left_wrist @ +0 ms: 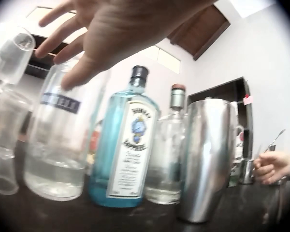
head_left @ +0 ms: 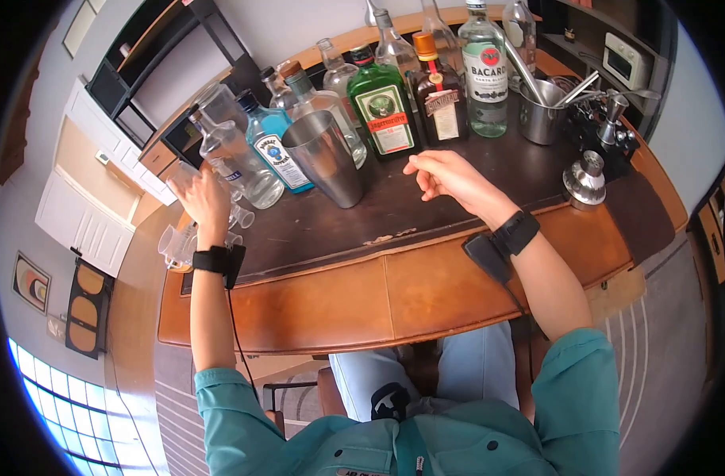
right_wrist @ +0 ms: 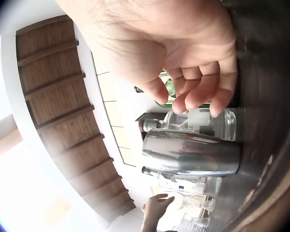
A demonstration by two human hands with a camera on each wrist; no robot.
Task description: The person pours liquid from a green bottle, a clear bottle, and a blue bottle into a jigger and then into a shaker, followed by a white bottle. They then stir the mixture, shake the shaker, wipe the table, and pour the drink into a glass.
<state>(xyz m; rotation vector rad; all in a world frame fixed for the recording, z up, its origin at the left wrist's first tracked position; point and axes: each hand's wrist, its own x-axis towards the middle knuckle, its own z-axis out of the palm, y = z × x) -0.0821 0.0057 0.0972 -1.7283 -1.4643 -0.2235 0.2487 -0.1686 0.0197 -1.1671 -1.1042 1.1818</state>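
My left hand [head_left: 204, 197] is raised over the table's left end, beside a clear bottle [head_left: 261, 184] and clear glasses. The left wrist view shows that hand [left_wrist: 121, 31] with spread fingers before the clear bottle [left_wrist: 58, 140], gripping nothing; whether it touches a glass [left_wrist: 14, 55] I cannot tell. A metal shaker tin [head_left: 323, 159] stands upright between my hands, beside a blue bottle [head_left: 276, 151]. My right hand [head_left: 457, 182] hovers before the green bottle [head_left: 384, 111] and a dark orange-capped bottle [head_left: 439, 103]. Its fingers hang loosely curled around nothing in the right wrist view [right_wrist: 183, 48].
Several more bottles stand along the back, including a white-labelled one [head_left: 485, 75]. On the right are a metal cup [head_left: 540, 119] with bar tools and a shaker top [head_left: 584, 182]. Small glasses [head_left: 176, 242] cluster at left, near the leather-covered front edge [head_left: 315, 305].
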